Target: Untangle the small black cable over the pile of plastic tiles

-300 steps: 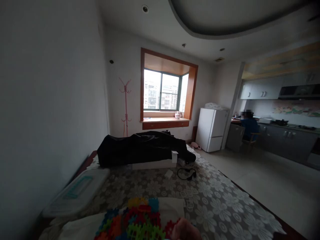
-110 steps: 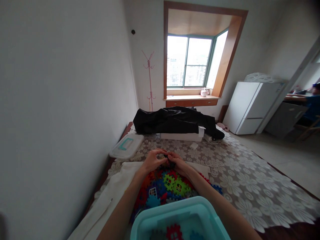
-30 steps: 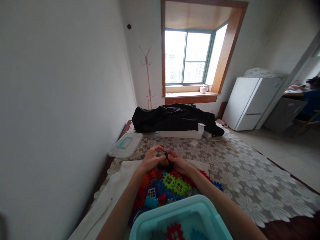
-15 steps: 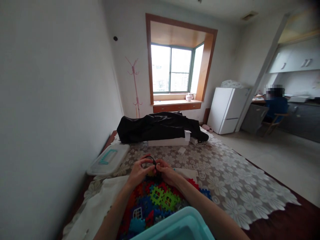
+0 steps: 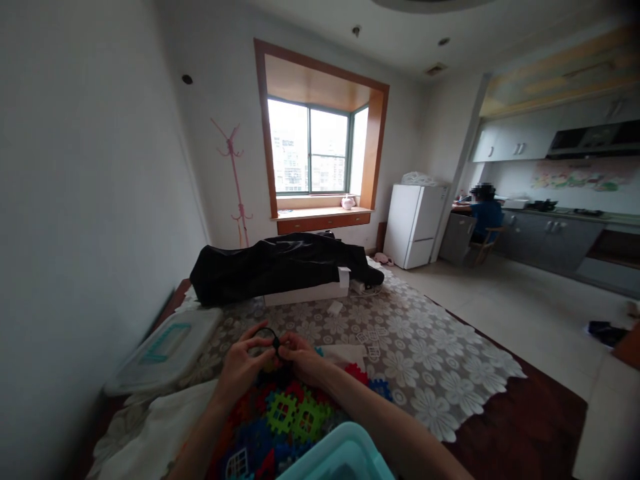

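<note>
Inspection found the left hand (image 5: 243,365) and right hand (image 5: 301,353) firmly pinching a thin black loop (image 5: 267,331) above multicoloured plastic interlocking tiles (image 5: 295,415).

A thin black loop (image 5: 265,329), too small to tell as cord or band, arcs between the left hand (image 5: 241,365) and the right hand (image 5: 299,355), gripped by both. Just below and nearer lies a heap of interlocking plastic tiles (image 5: 295,413), green, red, blue and orange.
</note>
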